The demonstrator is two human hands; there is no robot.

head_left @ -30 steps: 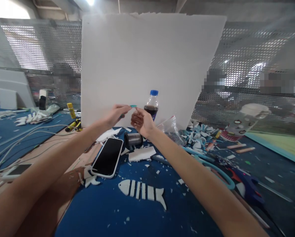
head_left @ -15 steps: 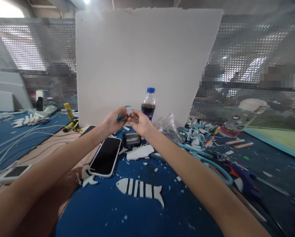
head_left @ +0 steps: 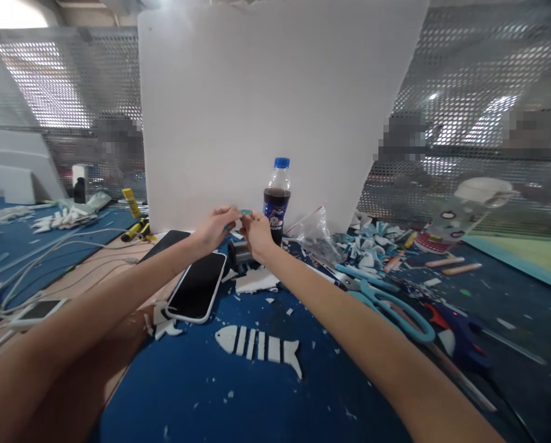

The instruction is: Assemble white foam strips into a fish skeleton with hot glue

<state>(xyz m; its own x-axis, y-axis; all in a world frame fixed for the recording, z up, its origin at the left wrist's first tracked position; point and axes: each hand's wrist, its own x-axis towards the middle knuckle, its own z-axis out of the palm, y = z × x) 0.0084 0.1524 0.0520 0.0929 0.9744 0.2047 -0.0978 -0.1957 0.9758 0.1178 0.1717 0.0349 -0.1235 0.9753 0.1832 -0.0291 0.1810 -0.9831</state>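
Note:
My left hand point(head_left: 216, 229) and my right hand point(head_left: 257, 235) meet above the far part of the blue mat, fingertips pinched together. Between them shows a small teal piece point(head_left: 246, 212); its kind is too small to make out. More teal shows beneath the left fingers. Just below the hands lies a dark cylinder point(head_left: 239, 253) on its side, partly covered by the right hand. A white foam scrap point(head_left: 257, 280) is in front of it. Nearer to me, a white fish shape point(head_left: 227, 338) lies flat, cut into several separate strips with a tail.
A cola bottle point(head_left: 277, 206) stands behind the right hand, before a white board point(head_left: 257, 111). The phone point(head_left: 197, 288) is left of centre. Blue scissors point(head_left: 395, 311), a glue gun point(head_left: 460, 335), a plastic bag point(head_left: 320, 237) and foam scraps point(head_left: 368, 246) crowd the right side.
My hands have drawn together, and the teal piece is now between both sets of fingertips. The view has tilted slightly downward. Objects on the mat appear unmoved.

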